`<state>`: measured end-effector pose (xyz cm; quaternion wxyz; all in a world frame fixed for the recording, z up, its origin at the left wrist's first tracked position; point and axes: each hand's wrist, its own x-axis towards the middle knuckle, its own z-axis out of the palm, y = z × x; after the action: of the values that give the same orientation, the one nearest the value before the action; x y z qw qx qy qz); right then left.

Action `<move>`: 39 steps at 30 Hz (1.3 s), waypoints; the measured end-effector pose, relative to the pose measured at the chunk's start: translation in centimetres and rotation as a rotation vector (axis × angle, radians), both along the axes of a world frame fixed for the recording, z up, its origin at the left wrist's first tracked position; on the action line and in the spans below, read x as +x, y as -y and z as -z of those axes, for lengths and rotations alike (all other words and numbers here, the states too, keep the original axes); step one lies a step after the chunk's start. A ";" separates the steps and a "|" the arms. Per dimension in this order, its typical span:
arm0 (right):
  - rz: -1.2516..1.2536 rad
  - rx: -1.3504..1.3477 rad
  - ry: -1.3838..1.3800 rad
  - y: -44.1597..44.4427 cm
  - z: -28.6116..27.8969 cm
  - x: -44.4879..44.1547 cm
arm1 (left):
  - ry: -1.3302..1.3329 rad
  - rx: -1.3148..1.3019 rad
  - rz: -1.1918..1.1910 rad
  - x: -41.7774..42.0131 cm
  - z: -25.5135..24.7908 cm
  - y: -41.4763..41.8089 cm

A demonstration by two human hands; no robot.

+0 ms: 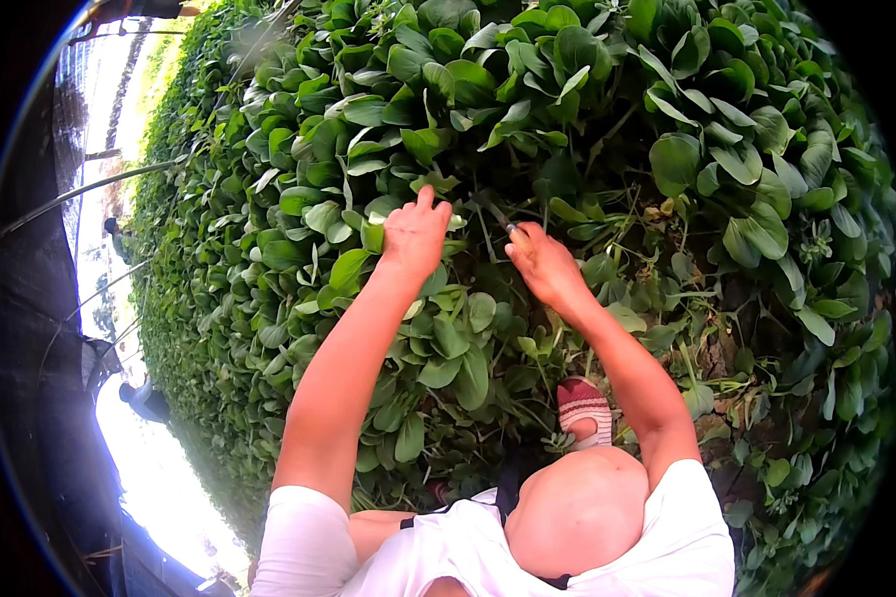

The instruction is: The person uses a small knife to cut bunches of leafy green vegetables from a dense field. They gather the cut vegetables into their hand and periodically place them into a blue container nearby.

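Observation:
My left hand (418, 233) is closed around a leafy green (374, 233), whose pale stem shows beside the fingers. The index finger points up over the leaves in front. My right hand (546, 263) grips a knife (521, 237) by its light wooden handle. Its narrow blade (491, 207) reaches up and left into the shade between plants, and the tip is hard to make out. Dense broad-leaved greens, like bok choy (448, 78), stand just beyond both hands. Below my left wrist lies a bunch of leafy greens (452, 343).
My shoe (585, 410), red and white striped, rests on the ground below my right hand. Loose stems and leaves (687, 298) litter the soil to the right. At far left are thin curved poles (82, 190), dark sheeting (30, 313) and two distant people, one crouched person (145, 401) nearer.

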<state>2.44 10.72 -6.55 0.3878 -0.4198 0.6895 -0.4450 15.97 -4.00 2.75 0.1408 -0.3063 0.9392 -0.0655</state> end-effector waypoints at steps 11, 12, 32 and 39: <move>-0.320 0.119 -0.334 5.2 3.2 2.4 | -0.001 0.052 -0.328 6.1 1.9 0.3; -0.351 0.151 -0.361 5.7 3.2 2.5 | -0.004 0.057 -0.342 6.0 1.9 0.6; -0.436 0.139 -0.185 2.2 4.0 2.8 | -0.058 0.127 -0.285 7.3 1.8 -1.2; -0.285 0.058 0.159 -0.5 6.2 2.0 | -0.448 0.035 -0.288 8.9 0.8 -2.6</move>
<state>4.39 11.19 -12.77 0.5122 -0.4657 0.6026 -0.3972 24.85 -1.38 1.99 -0.0574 -0.4413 0.8946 0.0408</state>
